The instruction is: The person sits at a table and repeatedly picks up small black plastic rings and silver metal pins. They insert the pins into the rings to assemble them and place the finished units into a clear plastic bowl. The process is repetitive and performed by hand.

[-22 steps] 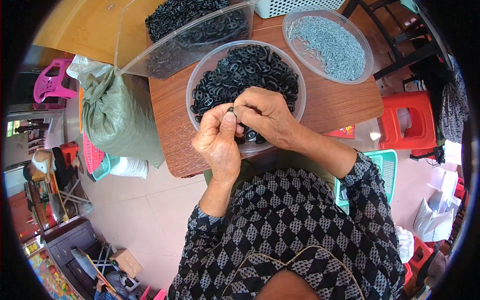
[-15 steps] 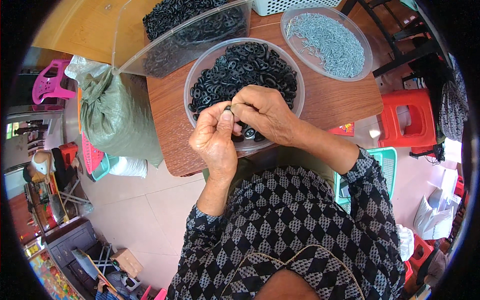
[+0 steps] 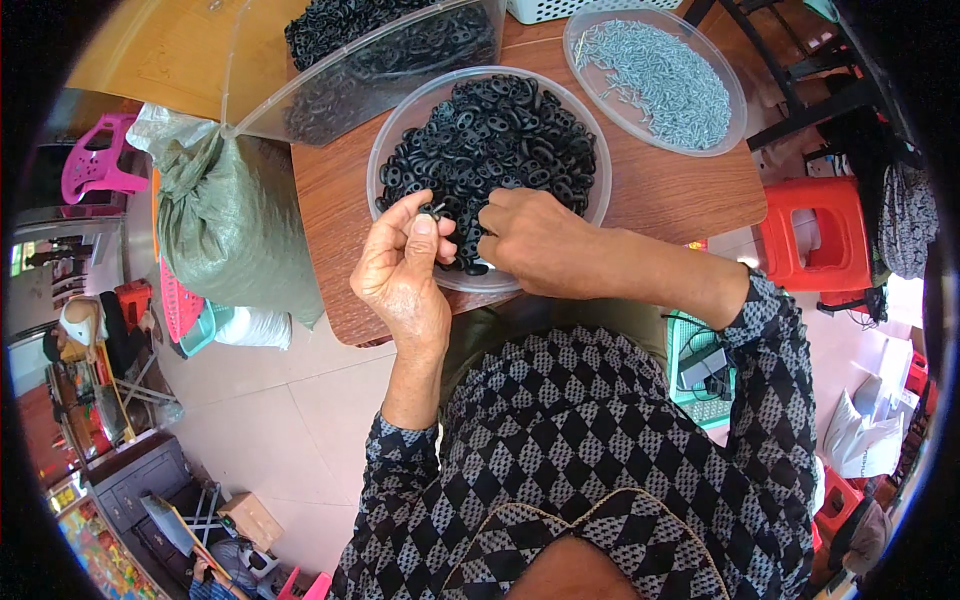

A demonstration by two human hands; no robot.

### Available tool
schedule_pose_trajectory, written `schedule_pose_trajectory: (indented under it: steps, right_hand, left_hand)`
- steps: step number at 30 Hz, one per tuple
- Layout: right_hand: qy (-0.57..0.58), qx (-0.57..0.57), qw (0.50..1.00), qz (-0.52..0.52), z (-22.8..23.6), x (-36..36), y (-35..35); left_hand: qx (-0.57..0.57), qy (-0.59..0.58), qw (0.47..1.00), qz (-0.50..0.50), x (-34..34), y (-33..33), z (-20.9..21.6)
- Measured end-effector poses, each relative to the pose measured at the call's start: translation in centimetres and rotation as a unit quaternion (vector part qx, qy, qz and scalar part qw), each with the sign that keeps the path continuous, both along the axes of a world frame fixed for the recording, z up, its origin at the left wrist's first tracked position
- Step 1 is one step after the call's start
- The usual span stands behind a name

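Two hands, left (image 3: 402, 272) and right (image 3: 535, 243), work among two clear round bowls (image 3: 590, 150) (image 3: 735, 95), one clear bin (image 3: 300, 110), one green sack (image 3: 225, 220) and one red stool (image 3: 812, 232).

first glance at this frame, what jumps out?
The clear round bowl heaped with black ring-shaped parts at the centre of the wooden table. At its near rim, the left hand pinches one small black part at its fingertips, while the right hand rests over the bowl's near edge. To the upper right sits a shallower clear dish of small grey metal pieces.
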State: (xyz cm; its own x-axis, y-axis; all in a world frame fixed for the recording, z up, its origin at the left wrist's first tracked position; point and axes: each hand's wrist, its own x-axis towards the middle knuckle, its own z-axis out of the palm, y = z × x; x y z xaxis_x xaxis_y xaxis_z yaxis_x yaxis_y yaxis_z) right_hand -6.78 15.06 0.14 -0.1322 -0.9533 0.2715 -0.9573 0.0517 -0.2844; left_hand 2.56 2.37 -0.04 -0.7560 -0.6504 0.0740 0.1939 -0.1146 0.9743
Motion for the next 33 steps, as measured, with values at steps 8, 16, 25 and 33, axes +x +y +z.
schedule_pose_trajectory:
  steps: [8,16,25,33]
  right_hand:
    - [0.063,0.076,0.993,0.063,0.7,-0.1,-1.6]
    - [0.043,0.080,0.993,0.074,1.0,-0.6,-1.3]
    - [-0.001,0.038,0.999,0.036,0.8,-0.5,-0.2]
    - [0.014,0.040,0.998,0.044,0.7,-0.9,-0.7]
  left_hand:
    - [-0.002,-0.009,1.000,-0.009,0.1,0.2,0.0]
    - [0.021,-0.009,0.999,-0.024,0.1,-0.1,-0.2]
    - [0.053,-0.005,0.998,-0.028,-0.2,-0.3,0.2]
    - [0.047,-0.016,0.998,-0.024,-0.2,-0.3,0.2]
